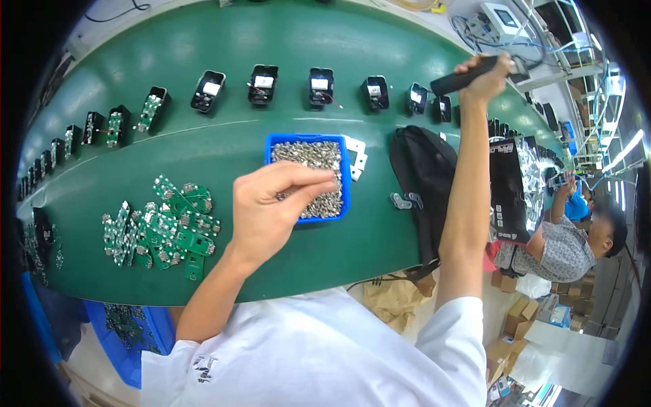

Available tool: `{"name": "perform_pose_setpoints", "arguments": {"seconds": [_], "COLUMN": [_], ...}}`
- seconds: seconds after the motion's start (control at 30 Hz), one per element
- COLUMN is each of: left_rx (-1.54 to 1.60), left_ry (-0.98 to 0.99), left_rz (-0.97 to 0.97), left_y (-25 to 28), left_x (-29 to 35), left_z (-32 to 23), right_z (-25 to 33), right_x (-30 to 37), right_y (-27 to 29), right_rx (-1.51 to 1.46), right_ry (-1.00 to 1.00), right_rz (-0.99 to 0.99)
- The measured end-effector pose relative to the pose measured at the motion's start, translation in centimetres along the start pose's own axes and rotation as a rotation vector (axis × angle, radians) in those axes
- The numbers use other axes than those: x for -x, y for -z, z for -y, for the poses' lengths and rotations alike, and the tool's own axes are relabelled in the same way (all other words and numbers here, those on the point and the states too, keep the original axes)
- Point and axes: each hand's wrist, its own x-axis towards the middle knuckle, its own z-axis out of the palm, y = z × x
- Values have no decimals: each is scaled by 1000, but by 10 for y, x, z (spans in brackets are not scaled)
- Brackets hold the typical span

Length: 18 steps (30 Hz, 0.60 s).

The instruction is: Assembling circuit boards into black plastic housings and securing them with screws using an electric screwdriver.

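My left hand point(266, 209) is over a blue tray point(346, 169) of small metal screws point(308, 154). Its thumb and fingers are pinched together; whatever lies between the tips is too small to make out. Raised at the far right, my right hand point(491, 83) wraps around a black electric screwdriver point(453, 81). Beyond the tray, a curved row of black housings point(262, 87) stands on the green table point(325, 261). Several of them show a white part inside, while those to the left carry green boards.
Loose green circuit boards point(163, 230) lie piled left of the tray. To the right are a black bag point(427, 176), small grey metal parts point(405, 200) and a black box point(508, 186). A person point(566, 244) sits farther right. A blue bin point(121, 356) stands below the table edge.
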Motion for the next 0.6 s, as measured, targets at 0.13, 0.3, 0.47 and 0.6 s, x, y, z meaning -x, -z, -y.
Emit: {"name": "perform_pose_setpoints", "arguments": {"seconds": [0.13,0.3,0.47,0.6], "left_rx": [333,529,472,793], "left_ry": [172,70,-55,332], "left_rz": [-81,-103,-106,10], "left_y": [1,-10,3,10], "left_x": [7,17,35,46], "left_z": [-4,-14,-28,-50], "right_z": [57,120,136,138], "right_x": [62,150,196,194], "right_y": [-39,-74,-99,-89], "right_rx": [-329,-671,-933,-1088], "right_ry": [8,-29,-85,-88], "right_rz": [602,1013,762,841]}}
